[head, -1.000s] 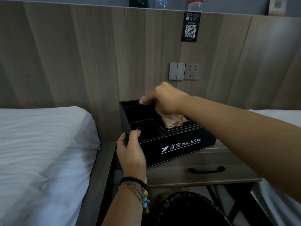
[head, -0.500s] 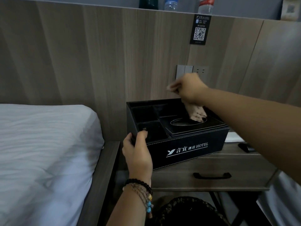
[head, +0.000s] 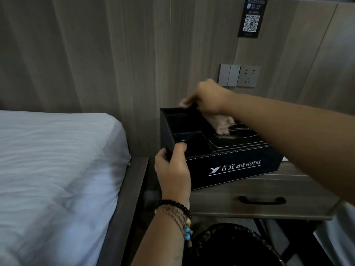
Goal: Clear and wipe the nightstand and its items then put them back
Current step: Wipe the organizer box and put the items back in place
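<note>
A wood-grain panel wall [head: 119, 54] fills the background, and a bed with white sheets [head: 53, 169] takes the left side, its dark frame edge running just beside the nightstand [head: 269, 191]. The nightstand has one drawer with a dark handle [head: 262, 200]. On its top sits a black hotel organizer box [head: 234, 169], long axis running left to right and turned slightly, its printed logo face toward the camera. The box's left corner reaches the nightstand's left edge, close to the bed frame; a strip of bare top shows to the right of the box. Its left part is split into open compartments that look dark inside; what they hold cannot be told. Its right part is a tissue holder lid with an oval slot.

The left hand [head: 172, 169] grips the box's near-left corner, thumb hooked over the rim. The right hand [head: 209, 98] pinches a pinkish cloth [head: 222, 123] against the back rim, the cloth trailing down onto the tissue lid. A light switch and socket [head: 240, 75] sit on the wall behind.
</note>
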The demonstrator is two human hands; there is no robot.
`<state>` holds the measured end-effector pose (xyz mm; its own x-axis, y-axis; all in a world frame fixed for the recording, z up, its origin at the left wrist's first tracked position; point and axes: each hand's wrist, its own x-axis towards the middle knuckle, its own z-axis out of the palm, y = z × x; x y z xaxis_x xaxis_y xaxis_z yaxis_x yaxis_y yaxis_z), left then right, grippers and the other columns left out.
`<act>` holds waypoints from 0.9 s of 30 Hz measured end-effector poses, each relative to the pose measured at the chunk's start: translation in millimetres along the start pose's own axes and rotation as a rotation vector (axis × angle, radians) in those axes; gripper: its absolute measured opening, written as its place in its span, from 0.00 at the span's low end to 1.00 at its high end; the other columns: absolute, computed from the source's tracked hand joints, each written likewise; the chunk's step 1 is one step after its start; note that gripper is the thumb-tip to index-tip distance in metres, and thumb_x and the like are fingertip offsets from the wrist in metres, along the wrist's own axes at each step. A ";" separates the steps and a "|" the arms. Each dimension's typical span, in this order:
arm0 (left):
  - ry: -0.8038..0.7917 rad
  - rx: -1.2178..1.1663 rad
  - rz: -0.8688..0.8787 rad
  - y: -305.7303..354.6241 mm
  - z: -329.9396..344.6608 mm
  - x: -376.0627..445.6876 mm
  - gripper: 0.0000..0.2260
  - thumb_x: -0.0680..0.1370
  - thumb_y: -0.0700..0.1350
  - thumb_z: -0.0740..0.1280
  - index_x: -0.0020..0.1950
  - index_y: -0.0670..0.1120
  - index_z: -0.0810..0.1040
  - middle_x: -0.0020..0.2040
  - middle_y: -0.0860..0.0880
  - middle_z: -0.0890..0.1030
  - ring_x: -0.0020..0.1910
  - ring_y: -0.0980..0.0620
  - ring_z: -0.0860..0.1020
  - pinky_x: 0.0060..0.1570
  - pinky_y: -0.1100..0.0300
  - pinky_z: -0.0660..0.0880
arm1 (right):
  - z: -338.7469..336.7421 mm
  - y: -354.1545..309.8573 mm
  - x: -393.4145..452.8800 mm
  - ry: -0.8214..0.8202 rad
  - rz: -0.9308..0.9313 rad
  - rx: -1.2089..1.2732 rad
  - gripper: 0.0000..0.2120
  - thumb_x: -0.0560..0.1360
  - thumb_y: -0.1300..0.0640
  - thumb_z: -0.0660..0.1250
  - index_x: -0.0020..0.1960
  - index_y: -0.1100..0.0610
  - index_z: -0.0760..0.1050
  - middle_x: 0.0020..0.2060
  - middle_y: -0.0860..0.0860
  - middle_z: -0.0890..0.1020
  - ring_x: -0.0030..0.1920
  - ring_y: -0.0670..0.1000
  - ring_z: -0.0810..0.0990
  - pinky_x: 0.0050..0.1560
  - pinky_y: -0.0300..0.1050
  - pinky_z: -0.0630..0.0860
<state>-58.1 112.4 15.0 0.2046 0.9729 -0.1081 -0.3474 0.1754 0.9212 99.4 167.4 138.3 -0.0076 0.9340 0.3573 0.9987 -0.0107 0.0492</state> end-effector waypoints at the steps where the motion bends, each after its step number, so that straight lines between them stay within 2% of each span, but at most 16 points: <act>1: -0.015 0.003 -0.001 0.5 -1.0 -1.0 0.38 0.61 0.62 0.69 0.68 0.48 0.70 0.63 0.51 0.74 0.58 0.53 0.76 0.59 0.52 0.75 | -2.4 16.9 -8.1 -0.017 0.067 -0.020 0.19 0.76 0.70 0.64 0.65 0.57 0.76 0.61 0.55 0.80 0.63 0.51 0.78 0.66 0.41 0.69; 3: -0.040 0.018 0.017 -0.9 -2.0 -0.3 0.31 0.69 0.58 0.69 0.68 0.47 0.69 0.63 0.51 0.72 0.57 0.56 0.74 0.52 0.60 0.73 | -7.5 54.6 -25.9 -0.056 0.223 -0.057 0.20 0.75 0.71 0.64 0.65 0.57 0.77 0.61 0.56 0.80 0.63 0.53 0.78 0.66 0.43 0.69; 4: -0.047 0.028 0.018 -2.5 -1.8 1.8 0.29 0.71 0.57 0.68 0.69 0.47 0.69 0.64 0.52 0.71 0.58 0.57 0.73 0.52 0.61 0.72 | -10.6 71.6 -33.9 -0.066 0.305 -0.053 0.20 0.75 0.71 0.64 0.64 0.56 0.77 0.61 0.56 0.81 0.63 0.54 0.78 0.65 0.43 0.70; 7: -0.074 0.042 0.007 -0.7 0.6 0.8 0.35 0.67 0.61 0.66 0.72 0.48 0.67 0.68 0.53 0.68 0.64 0.55 0.69 0.63 0.56 0.68 | -16.3 93.6 -44.9 -0.039 0.438 0.035 0.17 0.75 0.69 0.64 0.60 0.56 0.81 0.59 0.55 0.81 0.62 0.54 0.77 0.59 0.37 0.68; 9: -0.085 0.027 0.023 2.2 3.1 -1.8 0.34 0.70 0.61 0.65 0.73 0.49 0.66 0.71 0.53 0.66 0.67 0.54 0.67 0.62 0.56 0.65 | -14.2 82.5 -39.0 -0.035 0.429 0.098 0.17 0.76 0.70 0.62 0.60 0.57 0.81 0.59 0.55 0.82 0.63 0.53 0.77 0.62 0.38 0.69; 11: -0.084 -0.032 0.020 2.9 4.8 -2.4 0.38 0.66 0.65 0.65 0.73 0.52 0.67 0.72 0.54 0.66 0.68 0.54 0.68 0.65 0.55 0.65 | -11.5 52.6 -29.8 0.020 0.332 0.170 0.17 0.76 0.69 0.63 0.60 0.56 0.81 0.59 0.54 0.82 0.62 0.50 0.78 0.62 0.34 0.69; 13: -0.070 -0.122 -0.042 -0.4 3.9 3.6 0.42 0.58 0.71 0.67 0.70 0.54 0.72 0.71 0.52 0.70 0.67 0.50 0.72 0.68 0.48 0.66 | -11.4 10.2 -27.5 0.098 0.170 0.250 0.16 0.75 0.68 0.64 0.59 0.55 0.81 0.57 0.52 0.83 0.59 0.45 0.79 0.57 0.25 0.67; 15: -0.065 -0.247 -0.139 -0.7 2.2 8.1 0.39 0.62 0.70 0.69 0.68 0.51 0.75 0.68 0.48 0.75 0.65 0.45 0.75 0.68 0.44 0.67 | -7.7 -28.4 -35.4 0.153 -0.028 0.273 0.17 0.74 0.70 0.64 0.59 0.56 0.82 0.56 0.51 0.84 0.57 0.42 0.79 0.56 0.23 0.67; 16: -0.055 -0.294 -0.173 4.6 0.7 6.2 0.35 0.68 0.67 0.67 0.69 0.49 0.74 0.68 0.47 0.75 0.66 0.43 0.74 0.70 0.44 0.66 | -3.4 -43.1 -42.0 0.158 -0.124 0.268 0.18 0.74 0.71 0.64 0.58 0.57 0.82 0.56 0.52 0.83 0.57 0.44 0.80 0.59 0.26 0.69; 19: -0.030 -0.314 -0.216 10.9 -6.3 6.1 0.23 0.80 0.58 0.58 0.70 0.47 0.71 0.63 0.47 0.78 0.69 0.40 0.69 0.69 0.48 0.62 | 11.5 -64.0 -66.4 0.113 -0.380 0.186 0.19 0.73 0.73 0.63 0.57 0.57 0.82 0.53 0.55 0.85 0.57 0.53 0.81 0.63 0.49 0.74; 21: -0.094 -0.305 -0.212 13.4 -9.5 5.3 0.21 0.82 0.56 0.56 0.68 0.46 0.74 0.48 0.50 0.83 0.61 0.41 0.74 0.63 0.48 0.64 | 13.3 -59.4 -79.0 0.084 -0.482 0.111 0.20 0.70 0.75 0.63 0.56 0.58 0.82 0.51 0.54 0.84 0.56 0.55 0.81 0.61 0.55 0.74; 23: -0.119 -0.281 -0.220 17.3 -9.2 2.6 0.19 0.82 0.55 0.56 0.64 0.46 0.77 0.34 0.53 0.84 0.43 0.56 0.79 0.51 0.47 0.72 | 8.3 -48.5 -88.5 0.088 -0.517 0.092 0.21 0.69 0.74 0.64 0.58 0.61 0.81 0.54 0.56 0.84 0.58 0.57 0.81 0.60 0.56 0.76; 24: -0.118 -0.262 -0.217 17.3 -9.2 2.0 0.18 0.82 0.56 0.56 0.61 0.46 0.77 0.31 0.54 0.83 0.35 0.62 0.77 0.40 0.48 0.78 | 4.7 -42.9 -93.4 0.101 -0.519 0.096 0.20 0.69 0.74 0.65 0.58 0.61 0.81 0.55 0.56 0.84 0.59 0.56 0.81 0.60 0.56 0.76; 25: -0.120 -0.242 -0.205 15.3 -9.3 3.0 0.17 0.81 0.56 0.57 0.58 0.47 0.77 0.30 0.54 0.82 0.26 0.64 0.76 0.28 0.56 0.79 | 1.6 -37.4 -98.6 0.119 -0.523 0.095 0.19 0.69 0.73 0.64 0.57 0.62 0.81 0.55 0.57 0.84 0.58 0.56 0.81 0.61 0.55 0.76; 26: -0.118 -0.225 -0.194 14.5 -9.5 2.7 0.15 0.81 0.56 0.57 0.55 0.48 0.77 0.30 0.54 0.82 0.21 0.63 0.74 0.21 0.65 0.75 | -0.4 -32.0 -103.6 0.137 -0.531 0.078 0.19 0.69 0.73 0.63 0.56 0.62 0.82 0.53 0.57 0.84 0.57 0.56 0.81 0.60 0.53 0.77; 27: -0.128 -0.230 -0.195 13.5 -9.5 2.8 0.14 0.81 0.56 0.58 0.52 0.48 0.77 0.29 0.54 0.81 0.18 0.61 0.72 0.19 0.69 0.71 | -1.4 -26.9 -108.2 0.149 -0.542 0.045 0.18 0.68 0.72 0.61 0.54 0.62 0.82 0.52 0.57 0.84 0.56 0.57 0.82 0.57 0.52 0.79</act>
<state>-70.9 118.9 23.6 0.3960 0.8933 -0.2124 -0.4848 0.3998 0.7779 73.3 66.2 99.6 -0.5239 0.7412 0.4197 0.8511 0.4750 0.2235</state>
